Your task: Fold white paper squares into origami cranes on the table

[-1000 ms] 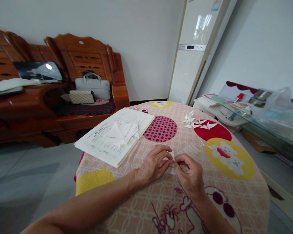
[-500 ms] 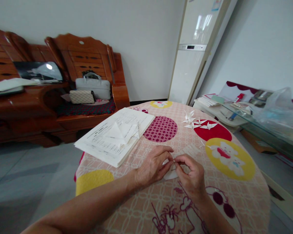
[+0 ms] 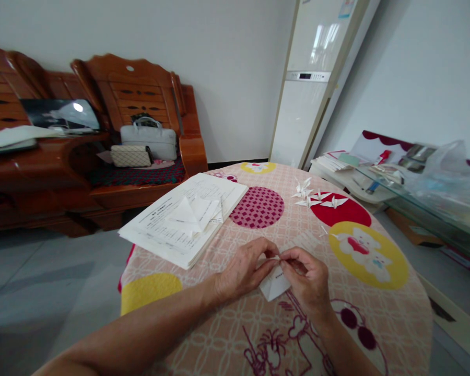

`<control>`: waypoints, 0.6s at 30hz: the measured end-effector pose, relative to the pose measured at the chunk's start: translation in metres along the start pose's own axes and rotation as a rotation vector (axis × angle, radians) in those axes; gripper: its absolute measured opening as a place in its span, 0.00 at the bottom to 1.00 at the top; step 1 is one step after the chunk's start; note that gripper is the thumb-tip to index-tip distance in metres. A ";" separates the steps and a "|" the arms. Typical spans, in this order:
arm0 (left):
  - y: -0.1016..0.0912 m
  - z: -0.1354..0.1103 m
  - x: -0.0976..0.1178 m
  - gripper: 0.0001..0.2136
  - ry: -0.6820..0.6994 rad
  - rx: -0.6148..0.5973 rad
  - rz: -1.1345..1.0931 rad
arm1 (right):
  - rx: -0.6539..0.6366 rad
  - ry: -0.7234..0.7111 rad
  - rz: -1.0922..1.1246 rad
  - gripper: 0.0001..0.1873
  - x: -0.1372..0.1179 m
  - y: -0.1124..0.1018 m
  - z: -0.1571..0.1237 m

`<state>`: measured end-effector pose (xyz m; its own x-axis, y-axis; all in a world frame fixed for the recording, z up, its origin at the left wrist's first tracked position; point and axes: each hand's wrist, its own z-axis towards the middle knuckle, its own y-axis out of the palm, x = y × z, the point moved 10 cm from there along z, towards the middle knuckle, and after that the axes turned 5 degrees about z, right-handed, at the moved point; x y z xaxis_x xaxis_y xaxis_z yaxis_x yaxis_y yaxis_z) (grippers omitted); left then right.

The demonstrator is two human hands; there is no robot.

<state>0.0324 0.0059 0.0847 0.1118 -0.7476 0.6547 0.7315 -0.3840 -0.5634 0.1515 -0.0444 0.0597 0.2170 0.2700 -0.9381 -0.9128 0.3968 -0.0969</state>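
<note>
Both hands meet over the round table, pinching a small piece of folded printed paper (image 3: 273, 285) between thumbs and fingertips. My left hand (image 3: 247, 267) grips its upper edge from the left, and my right hand (image 3: 306, 274) grips close beside it from the right. The paper's lower corner points toward me, with a crease and some print showing; its top is hidden by the fingers. Several white folded paper cranes (image 3: 333, 202) stand at the table's far right. Flat folded paper pieces (image 3: 191, 215) lie on a stack of printed sheets (image 3: 160, 250) to the left.
A patterned cloth (image 3: 219, 329) covers the table. Beyond it on the left is a wooden chair (image 3: 129, 78) holding bags (image 3: 149, 140). A glass-topped stand (image 3: 407, 198) with a plastic bag and papers is at the right, and a tall white air conditioner (image 3: 301, 115) stands behind.
The folded paper has swung so its lower corner and printed face now show more fully below my fingers. Both hands stay in nearly the same place, still pinching.
</note>
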 end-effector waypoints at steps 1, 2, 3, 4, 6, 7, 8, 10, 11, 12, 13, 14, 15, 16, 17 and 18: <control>0.001 0.000 -0.004 0.05 -0.042 -0.009 -0.045 | 0.007 0.009 0.012 0.03 0.001 -0.001 0.000; 0.002 0.001 -0.007 0.05 -0.076 -0.013 -0.085 | 0.012 0.017 0.023 0.03 0.001 -0.001 0.000; 0.002 0.001 -0.009 0.06 -0.101 -0.013 -0.118 | 0.014 0.025 0.034 0.02 0.002 -0.001 0.000; 0.002 0.002 -0.011 0.06 -0.117 -0.010 -0.146 | 0.014 0.034 0.043 0.02 0.003 -0.001 0.000; 0.002 0.004 -0.013 0.07 -0.143 -0.009 -0.197 | 0.014 0.049 0.058 0.02 0.005 -0.001 0.001; 0.003 0.004 -0.014 0.07 -0.155 -0.015 -0.226 | 0.016 0.055 0.065 0.02 0.006 -0.001 0.001; 0.004 0.005 -0.016 0.08 -0.170 -0.028 -0.259 | 0.018 0.062 0.074 0.02 0.007 -0.001 0.001; 0.009 0.006 -0.020 0.08 -0.208 -0.059 -0.329 | 0.020 0.079 0.096 0.02 0.010 -0.001 0.002; 0.011 0.005 -0.022 0.09 -0.228 -0.073 -0.365 | 0.018 0.091 0.106 0.03 0.012 0.000 0.002; 0.013 0.005 -0.025 0.09 -0.246 -0.081 -0.399 | 0.014 0.102 0.116 0.03 0.014 0.000 0.002; 0.014 0.005 -0.028 0.09 -0.259 -0.084 -0.433 | 0.007 0.114 0.124 0.04 0.015 0.001 0.001; 0.014 0.005 -0.030 0.10 -0.268 -0.078 -0.465 | 0.000 0.124 0.130 0.05 0.016 0.001 0.001; 0.014 0.005 -0.032 0.10 -0.273 -0.069 -0.494 | -0.007 0.133 0.134 0.06 0.017 0.001 0.000; 0.013 0.004 -0.035 0.10 -0.276 -0.055 -0.519 | -0.017 0.141 0.137 0.06 0.017 0.002 0.000; 0.011 0.005 -0.036 0.10 -0.278 -0.040 -0.538 | -0.025 0.146 0.138 0.07 0.016 0.002 -0.001; 0.009 0.005 -0.038 0.11 -0.280 -0.024 -0.551 | -0.035 0.151 0.138 0.07 0.015 0.003 -0.001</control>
<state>0.0379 0.0334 0.0568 -0.1038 -0.2666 0.9582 0.7167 -0.6880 -0.1137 0.1522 -0.0401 0.0447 0.0376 0.1843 -0.9822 -0.9422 0.3341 0.0266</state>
